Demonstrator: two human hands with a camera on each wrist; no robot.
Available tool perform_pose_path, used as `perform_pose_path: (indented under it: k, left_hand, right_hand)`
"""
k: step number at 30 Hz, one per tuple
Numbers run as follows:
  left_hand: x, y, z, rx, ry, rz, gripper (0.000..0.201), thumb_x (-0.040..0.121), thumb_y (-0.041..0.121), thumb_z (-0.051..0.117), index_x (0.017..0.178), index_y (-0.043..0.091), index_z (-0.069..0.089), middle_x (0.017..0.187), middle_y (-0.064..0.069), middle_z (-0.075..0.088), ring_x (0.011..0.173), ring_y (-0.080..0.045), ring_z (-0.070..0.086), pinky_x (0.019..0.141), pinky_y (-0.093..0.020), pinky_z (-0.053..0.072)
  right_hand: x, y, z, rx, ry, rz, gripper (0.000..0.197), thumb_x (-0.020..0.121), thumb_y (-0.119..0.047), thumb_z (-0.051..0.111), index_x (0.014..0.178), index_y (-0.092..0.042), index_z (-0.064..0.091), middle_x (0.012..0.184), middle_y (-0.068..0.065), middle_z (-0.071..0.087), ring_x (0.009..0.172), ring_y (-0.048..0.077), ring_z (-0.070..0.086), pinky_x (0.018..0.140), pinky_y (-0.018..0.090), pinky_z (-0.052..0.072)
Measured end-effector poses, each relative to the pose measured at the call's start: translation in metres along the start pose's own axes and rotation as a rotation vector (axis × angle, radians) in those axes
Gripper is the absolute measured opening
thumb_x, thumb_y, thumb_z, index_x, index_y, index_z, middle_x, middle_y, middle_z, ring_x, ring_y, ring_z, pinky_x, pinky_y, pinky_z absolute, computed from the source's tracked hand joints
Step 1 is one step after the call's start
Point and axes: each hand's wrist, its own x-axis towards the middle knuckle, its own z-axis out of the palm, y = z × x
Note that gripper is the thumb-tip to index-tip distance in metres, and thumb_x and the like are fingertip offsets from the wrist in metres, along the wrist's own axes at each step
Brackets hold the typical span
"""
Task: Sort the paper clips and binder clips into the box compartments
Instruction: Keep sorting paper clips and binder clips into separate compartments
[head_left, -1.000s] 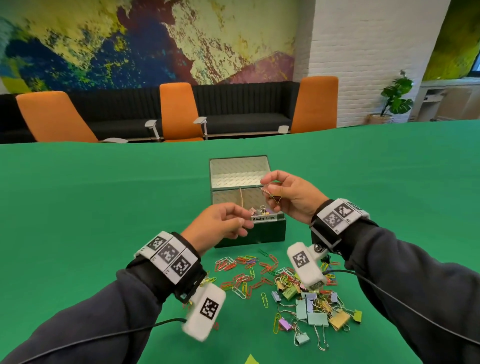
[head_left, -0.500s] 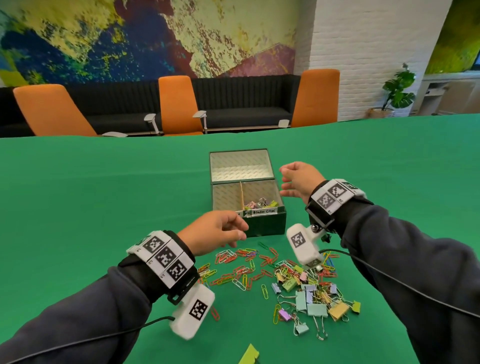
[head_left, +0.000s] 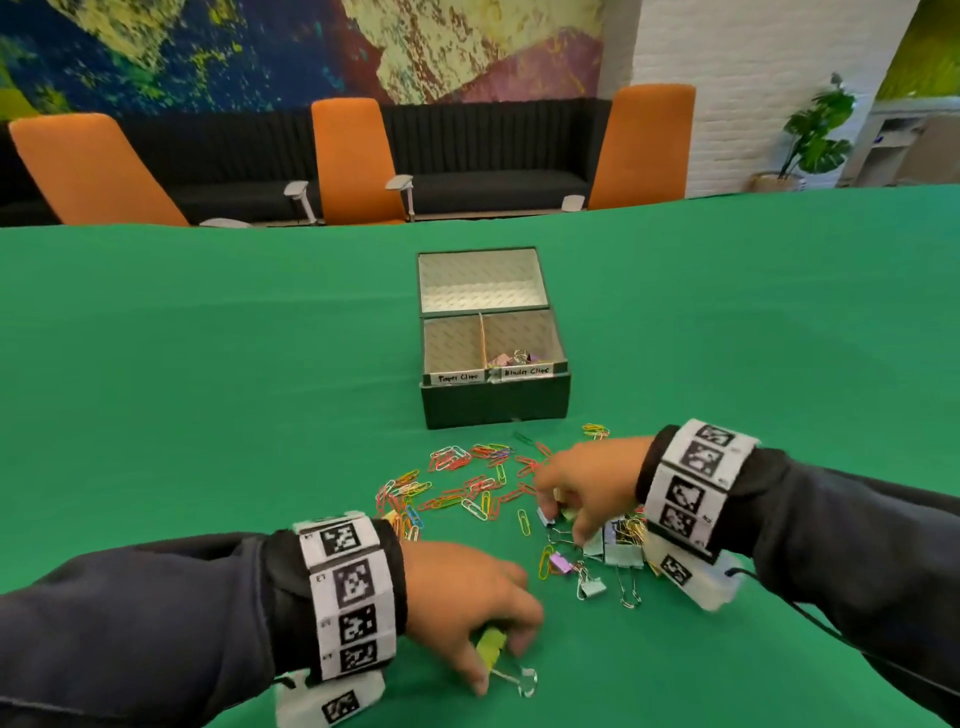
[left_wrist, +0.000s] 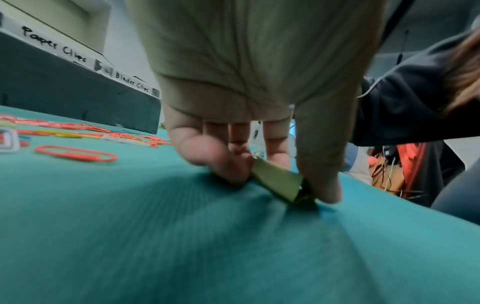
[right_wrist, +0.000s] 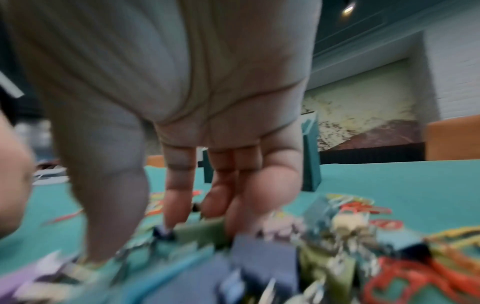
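Your left hand (head_left: 467, 608) pinches a yellow-green binder clip (head_left: 489, 646) between thumb and fingers, low on the green table (head_left: 208, 389) and well apart from the main pile; its wire handles lie flat on the cloth. Pinch the painted body, not the handles, and lift straight up so the cloth does not drag with it. Your right hand (head_left: 587, 486) reaches down into the pile of binder clips (head_left: 602, 561); the wrist view is blurred, so whether its fingers have closed on a clip cannot be told. Single out one clip there before lifting, since the wire handles probably tangle. Carry both clips to the box (head_left: 493, 364) and drop them in the right compartment (head_left: 519, 343), labelled "Binder Clips", where a few already lie. Leave the scattered paper clips (head_left: 467, 483) for the left compartment (head_left: 452, 345).
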Motion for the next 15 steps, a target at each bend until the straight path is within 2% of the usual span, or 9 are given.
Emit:
perform_pose_path:
  k: [3, 6, 9, 10, 12, 13, 15]
  left_hand:
    - [0.003, -0.002, -0.003, 0.039, 0.03, -0.094, 0.036, 0.078, 0.016, 0.068, 0.111, 0.01, 0.054, 0.114, -0.014, 0.047, 0.093, -0.033, 0.052, 0.067, -0.03, 0.032]
    - [0.004, -0.018, -0.008, 0.029, 0.116, -0.18, 0.032, 0.077, 0.01, 0.062, 0.108, 0.01, 0.053, 0.112, -0.012, 0.047, 0.094, -0.029, 0.051, 0.074, -0.032, 0.039]
    - [0.004, -0.043, -0.009, -0.032, 0.183, -0.284, 0.033, 0.075, 0.009, 0.059, 0.107, 0.011, 0.051, 0.112, -0.008, 0.045, 0.096, -0.027, 0.051, 0.083, -0.036, 0.046]
    - [0.004, -0.05, -0.01, -0.047, 0.199, -0.312, 0.034, 0.074, 0.009, 0.059, 0.108, 0.012, 0.052, 0.112, -0.008, 0.044, 0.096, -0.027, 0.051, 0.085, -0.036, 0.046]
    - [0.004, -0.062, -0.015, -0.094, 0.253, -0.343, 0.034, 0.074, 0.007, 0.058, 0.107, 0.013, 0.055, 0.106, -0.006, 0.043, 0.092, -0.023, 0.049, 0.085, -0.029, 0.044]
    - [0.002, -0.065, -0.018, -0.137, 0.296, -0.351, 0.032, 0.075, 0.007, 0.057, 0.106, 0.014, 0.056, 0.101, -0.003, 0.042, 0.087, -0.019, 0.047, 0.081, -0.025, 0.042]
    - [-0.002, -0.072, -0.024, -0.359, 0.409, -0.35, 0.03, 0.074, 0.005, 0.057, 0.1, 0.022, 0.058, 0.09, 0.0, 0.046, 0.077, -0.016, 0.047, 0.074, -0.027, 0.042]
  right_hand:
    - [0.004, -0.006, 0.007, -0.118, 0.057, -0.022, 0.036, 0.078, -0.021, 0.069, 0.11, -0.015, 0.054, 0.096, 0.001, 0.054, 0.088, 0.02, 0.05, 0.066, 0.025, 0.033]
    - [0.003, -0.009, 0.006, -0.127, 0.15, -0.028, 0.029, 0.082, -0.014, 0.062, 0.109, -0.014, 0.054, 0.111, 0.008, 0.059, 0.095, 0.024, 0.053, 0.069, 0.027, 0.033]
    - [0.001, -0.01, 0.002, -0.138, 0.209, -0.01, 0.033, 0.084, -0.012, 0.058, 0.115, -0.016, 0.05, 0.115, 0.008, 0.055, 0.1, 0.026, 0.054, 0.07, 0.028, 0.034]
    - [0.001, -0.011, 0.001, -0.149, 0.196, -0.003, 0.035, 0.084, -0.013, 0.059, 0.117, -0.017, 0.049, 0.116, 0.008, 0.055, 0.101, 0.026, 0.054, 0.07, 0.028, 0.035]
    - [0.005, -0.013, 0.001, -0.179, 0.13, 0.008, 0.039, 0.083, -0.015, 0.063, 0.119, -0.017, 0.049, 0.117, 0.008, 0.055, 0.102, 0.026, 0.055, 0.071, 0.029, 0.036]
    - [0.008, -0.014, 0.001, -0.187, 0.091, 0.016, 0.041, 0.082, -0.016, 0.065, 0.119, -0.015, 0.049, 0.118, 0.008, 0.056, 0.103, 0.026, 0.055, 0.072, 0.028, 0.037]
    - [0.013, -0.016, -0.001, -0.197, 0.044, 0.031, 0.043, 0.081, -0.014, 0.066, 0.12, -0.013, 0.05, 0.118, 0.009, 0.057, 0.104, 0.027, 0.055, 0.072, 0.028, 0.037]
